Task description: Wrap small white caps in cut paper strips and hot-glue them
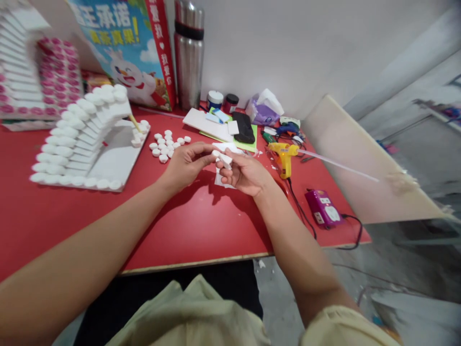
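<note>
My left hand (187, 165) pinches the left end of a small white foam-like piece (224, 159). My right hand (248, 172) has its thumb and fingers closed on the other end. Whether this is one piece or two pressed together, I cannot tell. Just left of my hands lies a loose cluster of rounded white pieces (163, 148). Farther left stands a white model staircase (88, 142), edged with similar rounded pieces. Partly hidden beneath my hands is a white sheet (220, 180).
A yellow glue gun (284, 156) with a long stick lies right, beside a purple power box (324, 208) and cords. Behind are a steel thermos (189, 57), small jars (215, 99), a purple tissue pack (264, 111) and a printed box (133, 57). A pale board (360, 163) leans right.
</note>
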